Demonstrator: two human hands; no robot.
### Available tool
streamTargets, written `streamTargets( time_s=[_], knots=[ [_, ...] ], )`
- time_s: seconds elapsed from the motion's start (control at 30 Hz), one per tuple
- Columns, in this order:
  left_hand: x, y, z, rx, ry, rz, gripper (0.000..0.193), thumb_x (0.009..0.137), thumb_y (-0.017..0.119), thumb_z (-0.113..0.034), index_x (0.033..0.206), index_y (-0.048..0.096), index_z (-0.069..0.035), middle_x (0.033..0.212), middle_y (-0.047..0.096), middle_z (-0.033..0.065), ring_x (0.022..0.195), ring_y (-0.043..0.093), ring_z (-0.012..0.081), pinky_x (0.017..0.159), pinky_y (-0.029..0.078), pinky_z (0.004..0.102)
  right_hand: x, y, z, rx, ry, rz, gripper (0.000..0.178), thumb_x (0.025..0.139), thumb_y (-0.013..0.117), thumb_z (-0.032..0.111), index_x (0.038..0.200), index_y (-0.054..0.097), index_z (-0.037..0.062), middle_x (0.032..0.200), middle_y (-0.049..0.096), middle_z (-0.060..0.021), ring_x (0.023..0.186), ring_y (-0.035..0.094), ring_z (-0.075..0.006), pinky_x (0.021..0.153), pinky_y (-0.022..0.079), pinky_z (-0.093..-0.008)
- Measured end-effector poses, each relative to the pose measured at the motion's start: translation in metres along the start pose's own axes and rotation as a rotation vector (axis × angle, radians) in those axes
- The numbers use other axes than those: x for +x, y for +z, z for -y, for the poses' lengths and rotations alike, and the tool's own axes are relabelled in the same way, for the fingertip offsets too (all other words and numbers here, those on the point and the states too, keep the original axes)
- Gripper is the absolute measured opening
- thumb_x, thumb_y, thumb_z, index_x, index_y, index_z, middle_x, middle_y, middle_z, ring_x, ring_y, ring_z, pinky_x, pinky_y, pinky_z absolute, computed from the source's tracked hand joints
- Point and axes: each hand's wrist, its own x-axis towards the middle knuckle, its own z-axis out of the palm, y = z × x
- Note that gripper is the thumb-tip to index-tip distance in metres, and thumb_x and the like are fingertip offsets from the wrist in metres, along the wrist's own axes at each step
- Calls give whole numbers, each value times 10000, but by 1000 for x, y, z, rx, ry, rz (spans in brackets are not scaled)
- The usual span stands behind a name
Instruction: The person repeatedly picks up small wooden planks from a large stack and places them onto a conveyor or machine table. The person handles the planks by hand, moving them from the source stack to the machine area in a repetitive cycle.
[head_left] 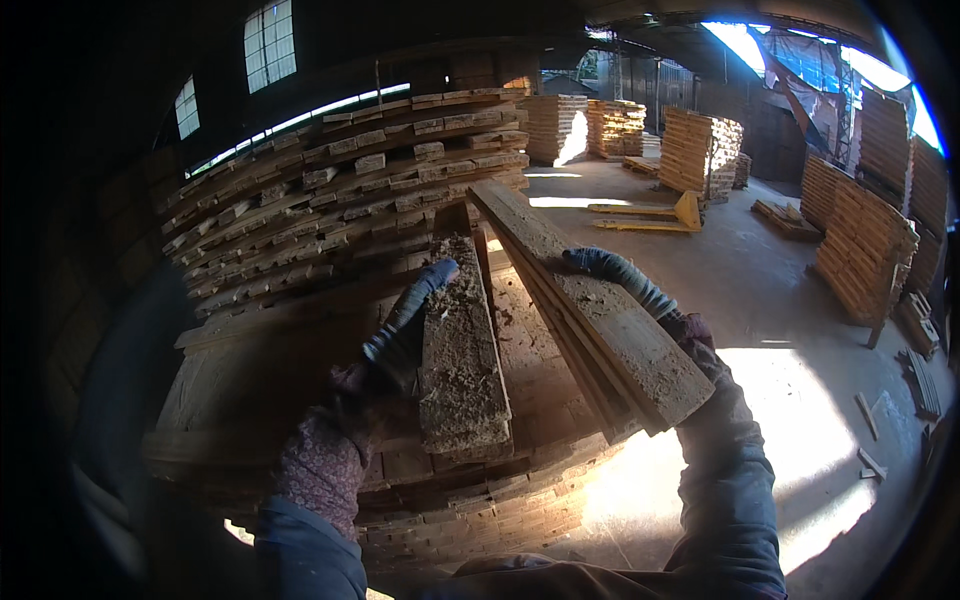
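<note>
Sleeves came in low at 7 & 5 o'clock. Just past them, the L board, crusted w/ sawdust, ran approx. 12 to 6 o'clock through ctr. R planks, several layered & slightly fanned, slanted from 12 down to 4 o'clock, top face dusty too. Gloved L hand, abt 9 o'clock, had its fingers part-closed over the L board's L edge, gripping it; undersides hidden. Gloved R hand, approx. 2-3 o'clock, was likewise part-closed on the R planks' outer edge, lower fingers out of sight. Beyond, a tall lumber stack stood at 10-11 o'clock. A yellow pallet jack sat at 2 o'clock on the floor. Farther back: a stack at 1 o'clock & a gridded window at 11.
</note>
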Motion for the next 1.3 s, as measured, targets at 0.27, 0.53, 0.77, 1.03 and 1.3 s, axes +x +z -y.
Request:
streamTargets(
  time_s=[0.27, 0.53, 0.77, 1.03, 1.3],
  knots=[
    [-42, 69, -152, 302, 122, 254, 930, 931, 722, -258, 1631, 125, -116, 1318, 581, 127, 1112, 589, 193, 955, 512, 341, -43, 102, 52, -341, 286, -777, 927, 772, 861, 328, 1450, 401, -106, 1275, 600, -153, 1138, 568, -198, 962, 477, -292],
    [-145, 177, -190, -100, 255, 1062, 541, 1005, 648, -231, 1482, 451, -69, 1287, 638, 69, 1144, 644, 194, 964, 544, 320, -220, 308, 115, -81, -135, -1439, 832, 823, 819, 227, 1476, 390, -60, 1224, 634, -136, 1083, 601, -191, 919, 511, -286],
    [-443, 302, -197, -379, 241, 1835, 1064, 847, 817, -155, 1641, 111, -198, 1364, 568, 149, 1037, 632, 163, 794, 564, 265, -404, 630, 203, -696, 276, -2284, 793, 882, 794, 182, 1516, 351, 7, 1303, 588, -129, 1154, 583, -210, 968, 522, -342],
    [-794, 317, -155, 132, 1103, 1909, 1163, 745, 813, -435, 1633, 87, -246, 1345, 500, 306, 1254, 516, 489, 1048, 453, 532, -457, 935, 180, -1048, 1803, -2872, 1098, 765, 832, 439, 1574, 241, -9, 1542, 361, -277, 1484, 295, -383, 1229, 266, -422],
    [-874, 284, -112, 377, 1126, 2121, 1057, 823, 684, -655, 1637, 127, -273, 1508, 369, 219, 1329, 419, 400, 1066, 373, 532, -464, 951, 144, -554, 2301, -2676, 1039, 774, 820, 536, 1590, 279, 186, 1554, 214, -262, 1402, 381, -405, 1181, 345, -468]
  ],
)
